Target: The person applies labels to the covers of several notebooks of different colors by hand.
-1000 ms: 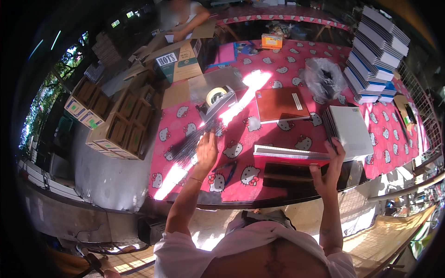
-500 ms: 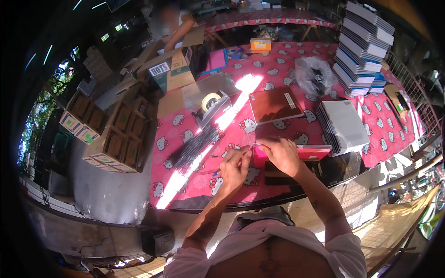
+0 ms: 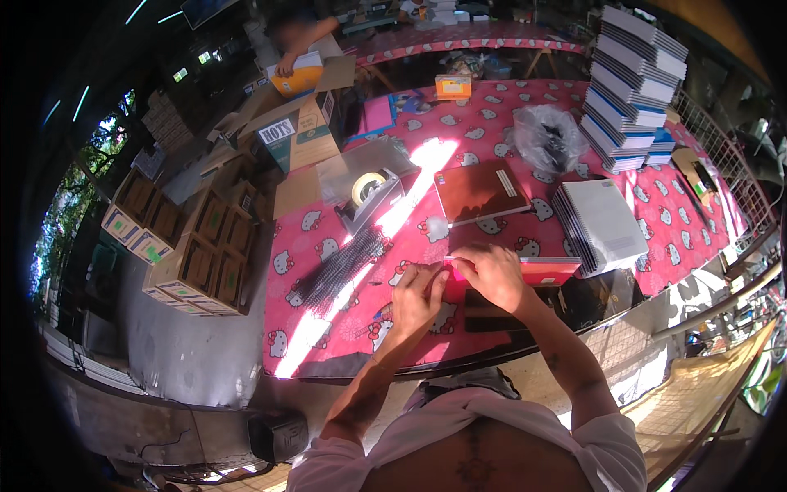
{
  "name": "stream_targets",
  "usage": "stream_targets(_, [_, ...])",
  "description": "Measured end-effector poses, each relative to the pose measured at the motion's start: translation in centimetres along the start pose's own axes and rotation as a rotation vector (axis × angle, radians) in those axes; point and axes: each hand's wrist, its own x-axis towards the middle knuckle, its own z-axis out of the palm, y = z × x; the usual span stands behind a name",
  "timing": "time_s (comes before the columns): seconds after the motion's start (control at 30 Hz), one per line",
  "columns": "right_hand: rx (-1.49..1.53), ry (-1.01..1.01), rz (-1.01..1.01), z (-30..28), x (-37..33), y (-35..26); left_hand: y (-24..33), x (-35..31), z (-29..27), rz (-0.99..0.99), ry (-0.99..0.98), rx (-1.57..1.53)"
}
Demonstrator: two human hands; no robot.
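Observation:
In front of me lies a red-covered stack of paper or notebook [image 3: 551, 269] with a pink edge. My right hand [image 3: 494, 277] grips its left end, with the thumb bent inward and the fingers over the top. Close beside that end, my left hand [image 3: 418, 297] is closed in a pinch; whatever its fingertips hold is too small to tell. A bundle of black spiral binding coils [image 3: 340, 266] lies left of my hands. Beyond them sits a brown-red notebook [image 3: 482, 192], and to the right a stack of grey-white spiral notebooks [image 3: 602, 225].
A tape dispenser [image 3: 370, 198] stands near an open carton [image 3: 305, 127], where another person's arm [image 3: 307, 45] reaches in. A tall notebook stack [image 3: 631, 90] and a clear plastic bag [image 3: 548, 138] occupy the far right. Small cartons [image 3: 201, 254] are piled at left.
The other person's hand now holds a yellow-orange item with white pages above the carton. My hands stay almost in place at the notebook's left end; the view shifts slightly.

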Motion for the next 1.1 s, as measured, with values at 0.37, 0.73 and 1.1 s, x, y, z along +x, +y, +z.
stream_targets(0.37, [-0.053,0.055,-0.024,0.1,0.1,0.0,0.5,0.8,0.3,-0.074,0.021,-0.066])
stream_targets(0.73, [-0.008,0.005,-0.093,0.0,-0.1,0.2,-0.9,2.5,-1.1,0.122,-0.133,0.080])
stream_targets(1.1, [0.109,-0.043,-0.138,0.3,-0.1,3.4,-0.5,5.9,-2.1,0.292,-0.450,-0.067])
